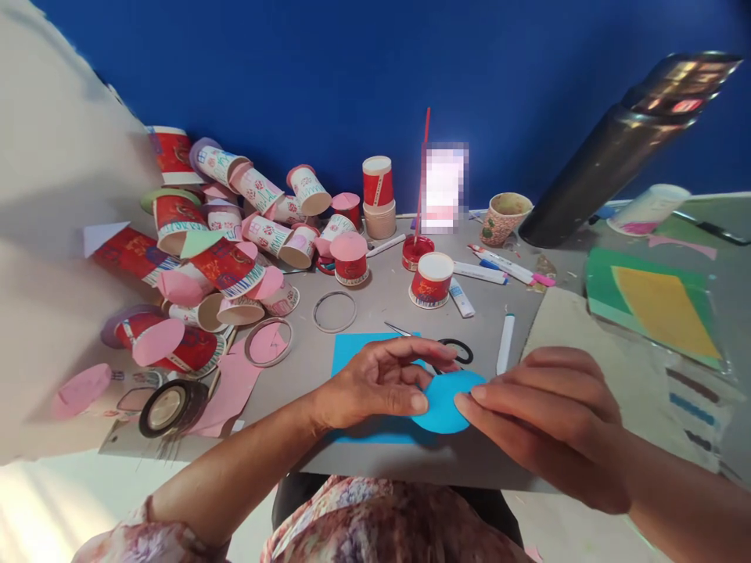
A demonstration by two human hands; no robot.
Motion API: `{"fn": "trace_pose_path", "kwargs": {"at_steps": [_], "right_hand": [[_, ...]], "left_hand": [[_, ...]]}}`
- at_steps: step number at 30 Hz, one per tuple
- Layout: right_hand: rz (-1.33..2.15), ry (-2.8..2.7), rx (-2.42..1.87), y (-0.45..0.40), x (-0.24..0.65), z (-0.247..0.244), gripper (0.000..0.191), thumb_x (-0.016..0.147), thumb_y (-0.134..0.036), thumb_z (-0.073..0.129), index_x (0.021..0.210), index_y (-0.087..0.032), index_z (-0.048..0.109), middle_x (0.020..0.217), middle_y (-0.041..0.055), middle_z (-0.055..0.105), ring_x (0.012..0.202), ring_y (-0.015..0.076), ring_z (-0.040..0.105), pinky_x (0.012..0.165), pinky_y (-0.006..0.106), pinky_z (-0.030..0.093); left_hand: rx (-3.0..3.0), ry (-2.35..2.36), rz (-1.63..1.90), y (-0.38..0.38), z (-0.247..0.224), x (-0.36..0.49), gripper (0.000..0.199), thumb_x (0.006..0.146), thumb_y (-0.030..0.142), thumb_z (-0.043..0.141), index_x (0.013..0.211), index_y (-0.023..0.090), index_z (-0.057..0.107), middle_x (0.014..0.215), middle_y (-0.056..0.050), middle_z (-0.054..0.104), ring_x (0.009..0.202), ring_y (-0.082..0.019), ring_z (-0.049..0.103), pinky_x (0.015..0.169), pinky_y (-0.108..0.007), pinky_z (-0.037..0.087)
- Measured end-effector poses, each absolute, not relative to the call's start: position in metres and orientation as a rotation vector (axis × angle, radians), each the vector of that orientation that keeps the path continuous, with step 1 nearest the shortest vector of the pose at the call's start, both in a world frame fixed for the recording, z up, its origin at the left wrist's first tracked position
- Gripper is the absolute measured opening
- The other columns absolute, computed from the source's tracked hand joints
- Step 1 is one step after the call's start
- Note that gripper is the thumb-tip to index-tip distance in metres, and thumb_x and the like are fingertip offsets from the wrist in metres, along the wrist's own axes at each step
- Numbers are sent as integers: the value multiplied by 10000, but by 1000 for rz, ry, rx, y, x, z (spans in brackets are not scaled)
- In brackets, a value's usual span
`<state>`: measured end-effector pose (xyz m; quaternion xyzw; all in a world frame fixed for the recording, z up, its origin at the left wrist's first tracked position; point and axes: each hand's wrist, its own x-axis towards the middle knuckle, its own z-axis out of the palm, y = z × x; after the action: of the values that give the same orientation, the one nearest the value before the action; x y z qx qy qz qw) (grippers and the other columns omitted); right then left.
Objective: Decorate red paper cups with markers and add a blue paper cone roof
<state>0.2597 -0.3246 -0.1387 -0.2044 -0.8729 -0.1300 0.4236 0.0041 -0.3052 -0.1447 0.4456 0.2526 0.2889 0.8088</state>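
A round piece of bright blue paper (444,410) is held between both hands near the table's front edge. My left hand (384,381) grips its left side, thumb on top and fingers curled behind it. On the right edge, my right hand (545,414) pinches the paper between thumb and fingertips. Beneath the left hand lies a blue paper sheet (352,349), partly covered by that hand and wrist. Scissors (458,350) with black handles rest just beyond the circle, their lower part hidden. Past them stands an upside-down red paper cup (432,281).
Many decorated paper cups (235,258) pile up at the left. Behind are a dish of red paint (418,252), markers (505,344), a patterned cup (504,219) and a tall black flask (616,148). Tape rings (334,311) and pink paper (235,383) lie left; a green-and-yellow packet (657,313) right.
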Motion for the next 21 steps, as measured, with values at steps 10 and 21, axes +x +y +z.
{"fn": "trace_pose_path", "kwargs": {"at_steps": [10, 21], "right_hand": [[649, -1837, -919, -303, 227, -143, 154, 887, -176, 739, 775, -238, 654, 828, 34, 711, 737, 179, 700, 630, 294, 556], [1148, -1734, -1183, -293, 224, -152, 209, 832, -357, 732, 714, -207, 649, 681, -6, 625, 584, 139, 549, 523, 266, 446]], "left_hand": [[1491, 873, 934, -307, -143, 7, 444, 754, 352, 904, 1154, 219, 762, 1156, -98, 731, 1073, -241, 678, 930, -350, 541], [1148, 1039, 897, -302, -143, 17, 300, 773, 397, 845, 927, 147, 786, 740, -19, 693, 662, -123, 578, 633, -256, 472]]}}
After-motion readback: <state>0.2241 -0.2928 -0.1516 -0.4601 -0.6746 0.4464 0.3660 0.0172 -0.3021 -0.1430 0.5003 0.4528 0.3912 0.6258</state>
